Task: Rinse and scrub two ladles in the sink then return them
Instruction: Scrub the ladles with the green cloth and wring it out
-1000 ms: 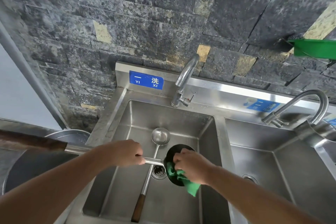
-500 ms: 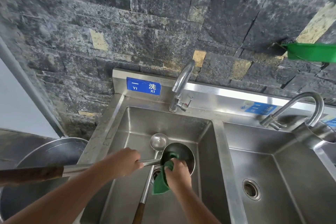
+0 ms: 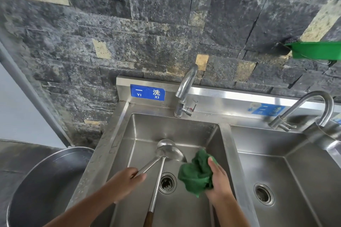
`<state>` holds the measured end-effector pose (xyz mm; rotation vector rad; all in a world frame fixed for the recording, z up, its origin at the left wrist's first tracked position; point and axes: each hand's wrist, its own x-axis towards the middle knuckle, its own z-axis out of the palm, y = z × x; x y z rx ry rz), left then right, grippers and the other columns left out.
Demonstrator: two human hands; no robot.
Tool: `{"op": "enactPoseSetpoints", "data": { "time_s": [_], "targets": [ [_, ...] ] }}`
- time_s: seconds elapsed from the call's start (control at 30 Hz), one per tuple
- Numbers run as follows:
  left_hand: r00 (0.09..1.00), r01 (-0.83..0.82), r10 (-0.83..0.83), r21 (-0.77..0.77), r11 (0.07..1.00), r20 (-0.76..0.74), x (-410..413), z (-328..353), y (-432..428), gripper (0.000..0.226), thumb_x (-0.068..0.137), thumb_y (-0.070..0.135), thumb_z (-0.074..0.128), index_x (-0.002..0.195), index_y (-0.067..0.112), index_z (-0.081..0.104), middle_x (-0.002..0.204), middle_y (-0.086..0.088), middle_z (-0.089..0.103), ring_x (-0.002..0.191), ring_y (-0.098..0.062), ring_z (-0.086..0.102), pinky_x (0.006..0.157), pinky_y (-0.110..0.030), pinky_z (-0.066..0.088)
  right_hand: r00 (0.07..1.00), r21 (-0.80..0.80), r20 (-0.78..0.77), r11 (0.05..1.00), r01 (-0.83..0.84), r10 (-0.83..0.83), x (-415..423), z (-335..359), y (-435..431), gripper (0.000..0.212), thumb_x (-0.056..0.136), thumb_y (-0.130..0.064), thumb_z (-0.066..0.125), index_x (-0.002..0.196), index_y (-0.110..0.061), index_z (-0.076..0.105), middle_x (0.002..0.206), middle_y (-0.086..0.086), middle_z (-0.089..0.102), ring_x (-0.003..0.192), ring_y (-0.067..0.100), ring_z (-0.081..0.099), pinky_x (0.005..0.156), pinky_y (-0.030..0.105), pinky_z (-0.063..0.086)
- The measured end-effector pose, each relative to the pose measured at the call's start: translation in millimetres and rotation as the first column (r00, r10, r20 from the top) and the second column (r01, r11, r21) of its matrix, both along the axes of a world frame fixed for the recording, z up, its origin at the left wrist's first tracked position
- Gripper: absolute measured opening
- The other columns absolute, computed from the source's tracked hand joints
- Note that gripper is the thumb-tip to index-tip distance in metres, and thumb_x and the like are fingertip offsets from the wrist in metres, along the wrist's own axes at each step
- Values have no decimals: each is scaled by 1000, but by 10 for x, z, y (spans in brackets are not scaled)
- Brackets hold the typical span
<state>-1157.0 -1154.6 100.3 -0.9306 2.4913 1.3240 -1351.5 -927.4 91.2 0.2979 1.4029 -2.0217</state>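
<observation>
— While the left hand (image 3: 127,181) is closed round the metal shaft of one ladle (image 3: 147,167), where does that ladle sit?
— Low in the left sink (image 3: 140,134), slanting up and right, its bowl blurred near the middle.
— And the other ladle (image 3: 156,190)?
— It lies loose on the sink floor, with its shaft along the left edge of the drain (image 3: 167,183) and its wooden grip toward the near rim. The bowls overlap; I cannot tell if they touch.
— And the right hand (image 3: 218,180)?
— Its fingers and thumb are curled round a bunched green cloth (image 3: 195,177), just right of the bowls.
</observation>
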Motion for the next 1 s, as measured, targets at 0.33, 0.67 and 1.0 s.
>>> {"op": "enactPoseSetpoints", "data": {
  "time_s": [0.33, 0.67, 1.0],
  "targets": [
    [974, 202, -222, -293, 935, -35, -13, 29, -15, 53, 93, 63, 41, 61, 20, 43, 52, 5, 41, 47, -5, 36, 50, -27, 28, 873, 412, -198, 846, -338, 445, -242, 264, -330, 29, 85, -47, 72, 99, -22, 77, 100, 9, 77, 98, 30, 72, 97, 50, 54],
    [961, 276, -264, -395, 876, 87, -146, 189, 87, 49, 95, 64, 40, 78, 22, 57, 65, 5, 58, 54, -10, 52, 56, -33, 47, -22, 954, -300, 300, 20, 954, -105, 672, -935, 25, 85, -54, 61, 104, -40, 71, 108, -19, 68, 96, 9, 63, 81, 27, 48],
    [990, 136, -142, -301, 944, 0, -77, 177, 65, 46, 100, 50, 43, 62, 22, 44, 56, 6, 44, 51, -8, 40, 48, -23, 29, 430, 657, -694, 752, 49, 577, 129, 181, -492, 35, 97, -29, 57, 131, -22, 63, 130, -11, 58, 115, 2, 54, 99, 17, 38]
  ]
}}
